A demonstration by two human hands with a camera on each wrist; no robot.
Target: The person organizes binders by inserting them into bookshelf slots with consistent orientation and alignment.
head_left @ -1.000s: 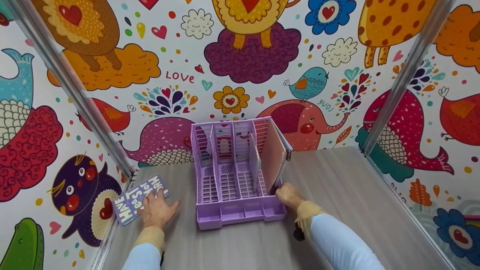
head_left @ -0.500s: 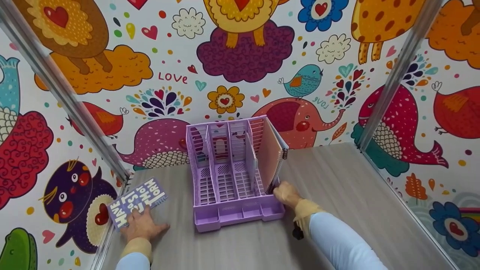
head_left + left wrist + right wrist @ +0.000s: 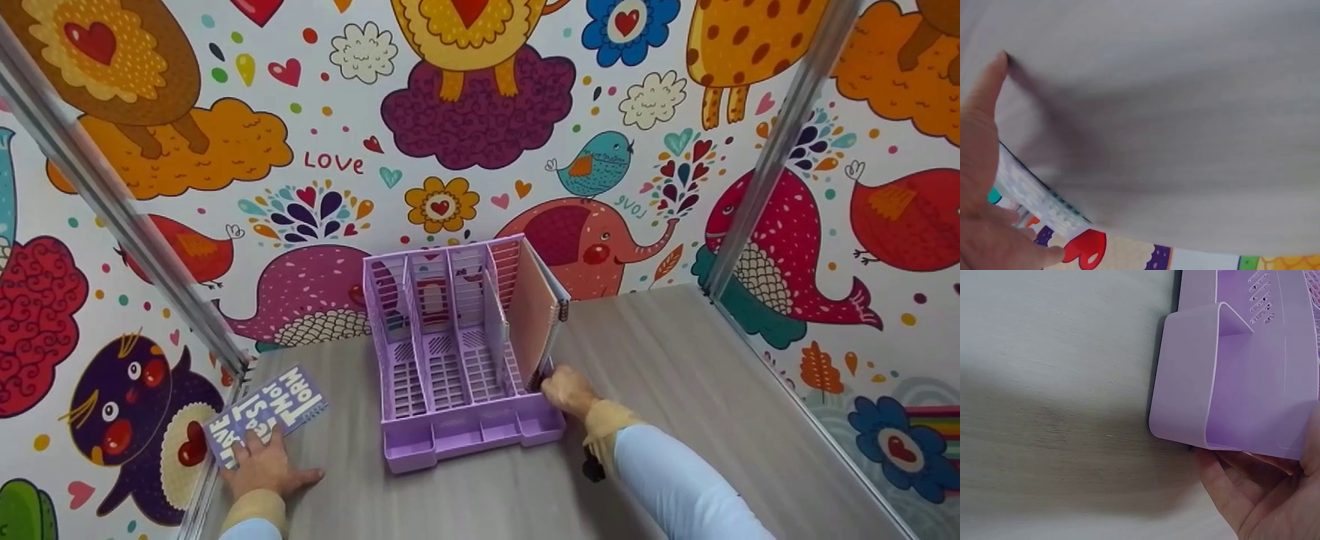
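Note:
My left hand [image 3: 262,469] rests with spread fingers on the near left part of a purple notebook [image 3: 300,394] with large white lettering. The left wrist view shows the thumb pointing away over the tabletop, beside the notebook's spiral edge [image 3: 1064,202]. A lilac plastic file organizer [image 3: 480,431] with upright slots and a row of small front trays stands at the middle. My right hand [image 3: 570,391] grips its front right corner; in the right wrist view the fingers [image 3: 1221,486] curl along the end wall. Spiral notebooks, one with a beige cover [image 3: 531,315], stand in the rightmost slot.
The grey wood-look tabletop [image 3: 660,352] is enclosed by walls printed with cartoon animals [image 3: 480,112]. Metal corner posts [image 3: 776,165] rise at the back left and back right. A black object [image 3: 592,470] hangs under my right wrist.
My left hand has slid left and toward me over the purple notebook, uncovering more lettering. The right hand keeps its grip on the organizer. The head view has shifted slightly.

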